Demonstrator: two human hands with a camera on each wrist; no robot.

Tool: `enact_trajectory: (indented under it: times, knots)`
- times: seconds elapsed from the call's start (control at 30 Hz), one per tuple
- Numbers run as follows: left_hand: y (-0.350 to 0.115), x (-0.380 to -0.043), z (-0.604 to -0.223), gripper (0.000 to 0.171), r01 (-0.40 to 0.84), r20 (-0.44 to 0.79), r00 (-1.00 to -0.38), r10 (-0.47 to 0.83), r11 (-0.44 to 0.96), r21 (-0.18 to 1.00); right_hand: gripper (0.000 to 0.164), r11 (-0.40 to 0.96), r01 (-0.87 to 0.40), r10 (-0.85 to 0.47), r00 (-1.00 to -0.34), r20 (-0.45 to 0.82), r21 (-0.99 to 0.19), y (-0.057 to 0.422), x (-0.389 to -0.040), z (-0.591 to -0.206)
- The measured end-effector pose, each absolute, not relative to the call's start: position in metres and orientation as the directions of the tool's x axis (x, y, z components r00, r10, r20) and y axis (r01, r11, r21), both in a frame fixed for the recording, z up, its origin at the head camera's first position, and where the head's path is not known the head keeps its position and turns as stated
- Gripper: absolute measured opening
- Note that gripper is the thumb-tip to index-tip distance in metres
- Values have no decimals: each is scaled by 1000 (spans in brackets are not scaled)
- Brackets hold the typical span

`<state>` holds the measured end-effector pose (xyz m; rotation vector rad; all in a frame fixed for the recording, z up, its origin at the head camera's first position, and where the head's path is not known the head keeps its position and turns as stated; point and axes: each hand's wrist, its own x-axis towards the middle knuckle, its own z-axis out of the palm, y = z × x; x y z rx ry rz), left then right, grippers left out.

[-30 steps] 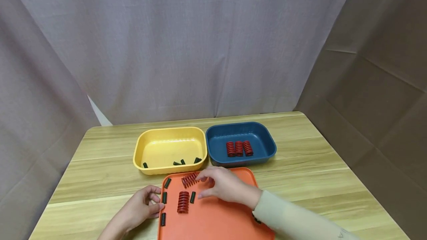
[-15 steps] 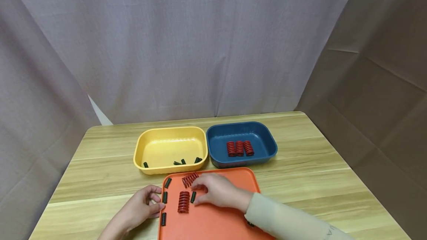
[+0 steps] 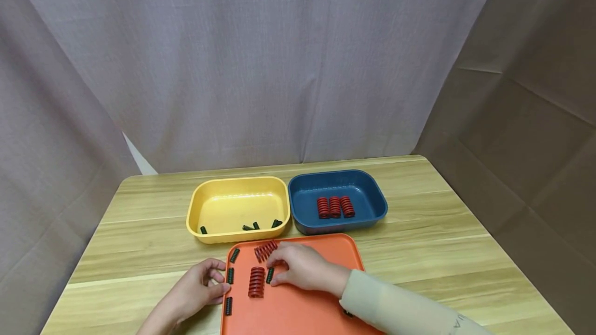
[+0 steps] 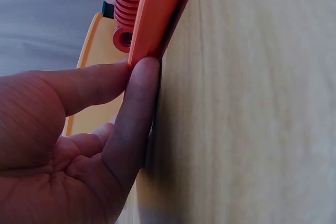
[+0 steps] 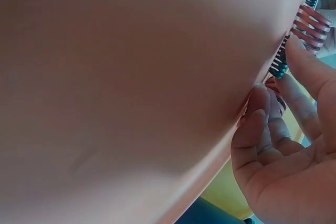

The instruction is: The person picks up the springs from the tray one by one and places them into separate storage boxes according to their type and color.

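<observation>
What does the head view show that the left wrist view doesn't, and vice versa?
Only the head view: three red springs in the blue bin, dark springs in the yellow bin, a pale sleeve.
Only the left wrist view: the orange tray's outer wall.
Both: the left hand pinching the tray's edge, part of the right hand, the yellow bin, a red spring on the tray.

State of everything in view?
Left hand: pinching orange tray
Right hand: pinching small dark spring
Small dark spring: pinched
Orange tray: left edge gripped
Red springs: lying on tray
Three dark springs: along tray's left edge
Yellow bin: uncovered, dark springs inside
Blue bin: uncovered, three red springs inside
</observation>
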<state>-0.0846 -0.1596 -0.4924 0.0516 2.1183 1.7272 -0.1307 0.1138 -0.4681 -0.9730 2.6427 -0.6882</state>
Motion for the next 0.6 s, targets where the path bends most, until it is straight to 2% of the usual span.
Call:
enact_trajectory:
  times: [0.27, 0.6]
  knots:
    - [-159, -85, -493, 45, -226, -287, -918, 272, 236, 945, 17, 674, -562, -664, -746, -59, -480, 114, -129, -467]
    - [-160, -85, -493, 45, -232, -292, -917, 271, 232, 945, 17, 675, -579, -672, -739, -57, -457, 117, -125, -466]
